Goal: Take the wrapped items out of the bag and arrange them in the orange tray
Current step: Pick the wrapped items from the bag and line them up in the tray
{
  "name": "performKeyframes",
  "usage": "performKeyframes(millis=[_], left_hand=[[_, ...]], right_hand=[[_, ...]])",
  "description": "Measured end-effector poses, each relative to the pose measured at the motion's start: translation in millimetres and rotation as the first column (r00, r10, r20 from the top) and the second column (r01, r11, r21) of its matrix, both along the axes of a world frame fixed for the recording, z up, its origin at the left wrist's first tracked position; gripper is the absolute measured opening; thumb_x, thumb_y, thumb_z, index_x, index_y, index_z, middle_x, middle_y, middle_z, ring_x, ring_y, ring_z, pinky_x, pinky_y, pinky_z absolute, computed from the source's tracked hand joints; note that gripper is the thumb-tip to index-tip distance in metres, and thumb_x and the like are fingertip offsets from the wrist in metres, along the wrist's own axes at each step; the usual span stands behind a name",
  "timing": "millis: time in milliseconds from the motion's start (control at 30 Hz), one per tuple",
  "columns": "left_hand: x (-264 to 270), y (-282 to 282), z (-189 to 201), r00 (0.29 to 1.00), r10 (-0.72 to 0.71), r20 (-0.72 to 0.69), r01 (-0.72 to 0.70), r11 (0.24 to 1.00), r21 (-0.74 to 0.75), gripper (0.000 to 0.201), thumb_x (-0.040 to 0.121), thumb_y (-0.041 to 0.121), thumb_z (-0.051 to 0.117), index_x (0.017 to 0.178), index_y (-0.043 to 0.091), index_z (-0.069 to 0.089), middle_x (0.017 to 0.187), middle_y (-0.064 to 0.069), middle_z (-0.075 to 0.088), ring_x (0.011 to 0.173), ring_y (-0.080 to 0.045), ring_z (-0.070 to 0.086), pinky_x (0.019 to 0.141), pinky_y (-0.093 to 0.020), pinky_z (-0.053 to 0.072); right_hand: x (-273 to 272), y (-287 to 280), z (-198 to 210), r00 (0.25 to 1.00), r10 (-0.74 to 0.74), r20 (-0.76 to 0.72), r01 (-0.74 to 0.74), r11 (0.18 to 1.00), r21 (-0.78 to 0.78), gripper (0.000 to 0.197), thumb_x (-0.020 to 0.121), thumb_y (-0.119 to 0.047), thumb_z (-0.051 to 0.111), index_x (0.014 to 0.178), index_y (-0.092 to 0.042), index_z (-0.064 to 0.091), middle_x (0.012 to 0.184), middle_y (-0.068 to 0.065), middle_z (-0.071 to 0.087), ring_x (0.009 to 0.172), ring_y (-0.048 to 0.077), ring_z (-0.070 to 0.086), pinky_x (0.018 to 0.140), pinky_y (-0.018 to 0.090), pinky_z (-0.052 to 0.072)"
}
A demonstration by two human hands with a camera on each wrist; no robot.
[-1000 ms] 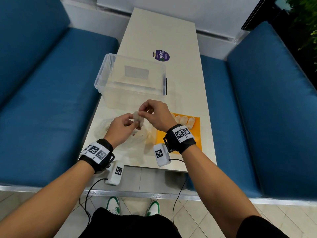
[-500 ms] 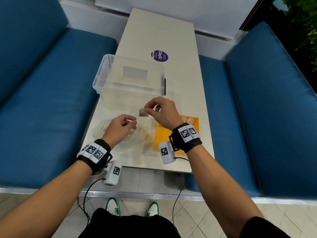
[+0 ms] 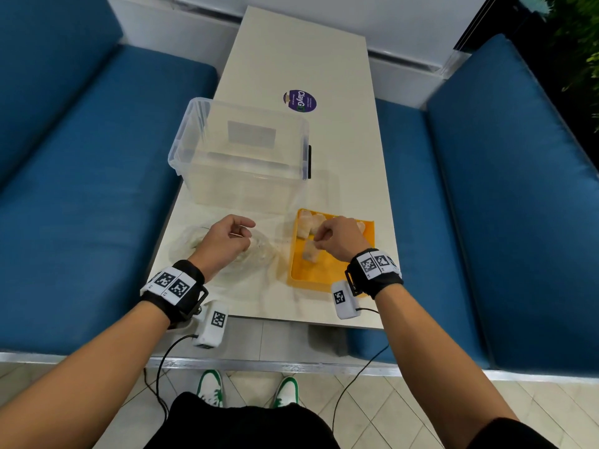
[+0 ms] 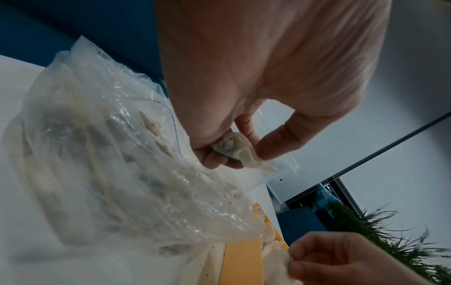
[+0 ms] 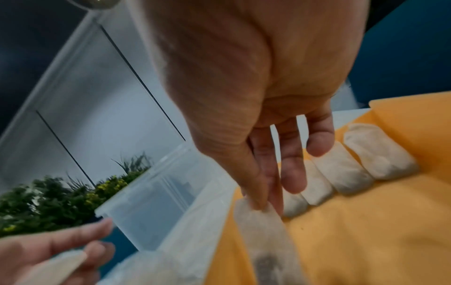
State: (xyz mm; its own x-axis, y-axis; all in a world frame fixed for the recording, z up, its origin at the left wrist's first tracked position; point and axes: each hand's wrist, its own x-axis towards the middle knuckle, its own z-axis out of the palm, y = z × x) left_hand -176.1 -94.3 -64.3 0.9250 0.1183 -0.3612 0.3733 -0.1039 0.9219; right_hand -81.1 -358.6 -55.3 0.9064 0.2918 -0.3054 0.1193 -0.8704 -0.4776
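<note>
The orange tray (image 3: 324, 275) lies at the table's near right, with a row of several pale wrapped items (image 5: 341, 170) along its far edge. My right hand (image 3: 319, 241) is over the tray's left part. Its thumb and forefinger pinch the top end of one wrapped item (image 5: 266, 241), which hangs down onto the tray floor. To the left, the crumpled clear plastic bag (image 4: 109, 164) lies on the table with more wrapped items inside. My left hand (image 3: 243, 233) hovers just above the bag and pinches another wrapped item (image 4: 253, 164) between thumb and fingers.
A clear plastic storage box (image 3: 240, 157) stands just beyond the bag and tray. A purple round sticker (image 3: 299, 101) is on the table farther back. Blue cushioned benches (image 3: 81, 189) flank the narrow table on both sides.
My right hand took the wrapped item from my left hand and carried it right and down into the tray. My left hand dropped back to the bag and now holds another item.
</note>
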Motion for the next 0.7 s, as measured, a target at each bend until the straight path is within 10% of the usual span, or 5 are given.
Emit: performKeyframes(millis=[700], left_hand=[[4,10,-4,1.000,0.021,0.009,-0.021,1.000,0.013,0.041,0.090,-0.012,0.056,0.116,0.018,0.066,0.106,-0.004,0.064,0.092,-0.017,0.060,0.073,-0.027,0.051]], right_hand=[[28,10,-21,0.940,-0.283,0.192,0.302,0.950,-0.077,0.010,0.090,-0.020,0.065,0.091,-0.020,0.075,0.086,0.001,0.063,0.088,0.025,0.063,0.090,0.046,0.055]])
